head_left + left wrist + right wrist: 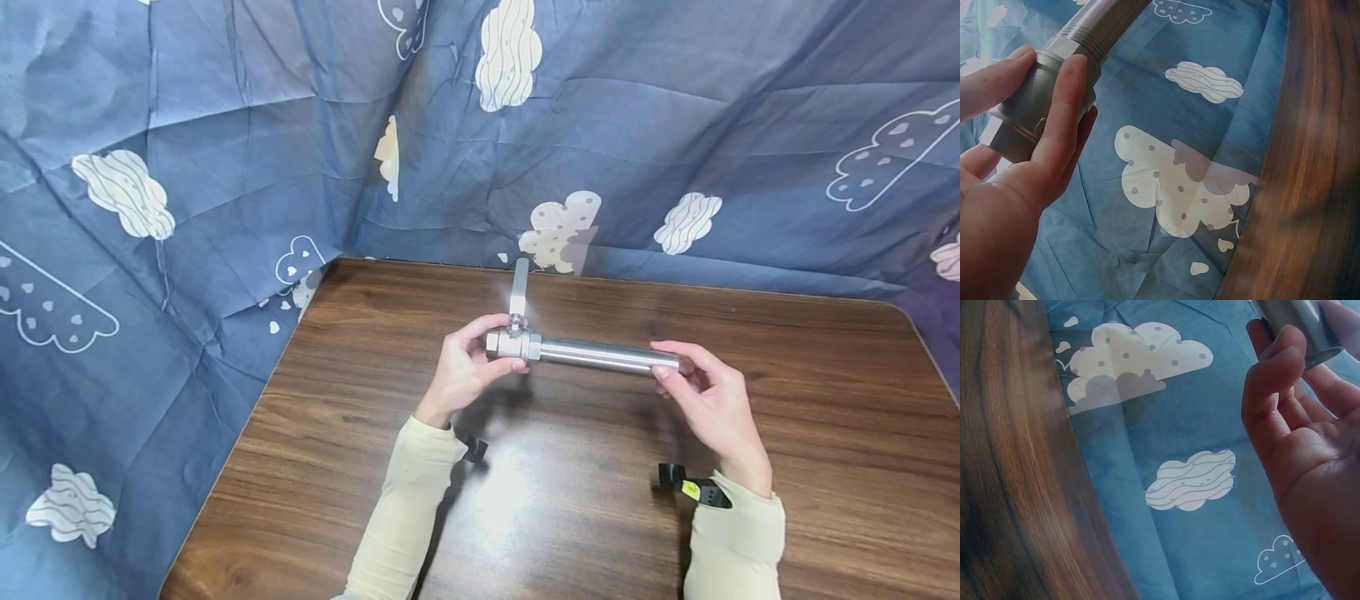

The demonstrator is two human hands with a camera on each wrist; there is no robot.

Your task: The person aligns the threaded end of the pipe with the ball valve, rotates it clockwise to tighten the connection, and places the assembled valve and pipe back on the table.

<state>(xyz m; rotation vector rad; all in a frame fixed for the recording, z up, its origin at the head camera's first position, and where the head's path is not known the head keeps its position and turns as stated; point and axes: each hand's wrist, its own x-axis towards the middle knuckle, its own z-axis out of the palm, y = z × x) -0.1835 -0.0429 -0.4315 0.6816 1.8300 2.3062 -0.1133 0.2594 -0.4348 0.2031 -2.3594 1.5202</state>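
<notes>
A silver ball valve (510, 344) joins the left end of a shiny metal pipe (592, 354), and both are held up over the table. My left hand (467, 367) grips the valve body, its thumb and fingers on opposite sides. From the valve a flat lever handle (519, 287) points away toward the back. My right hand (708, 396) pinches the pipe's far right end between thumb and fingers. Close up in the left wrist view, threads (1088, 37) show where the pipe enters the valve (1029, 103). The right wrist view shows the pipe's end (1304, 328) among the fingers.
Beneath the hands lies a brown wood-grain table (585, 533). A blue cloth with cloud prints (637, 125) hangs behind the table and along its left side. Black wrist cameras (671, 477) sit at both cuffs.
</notes>
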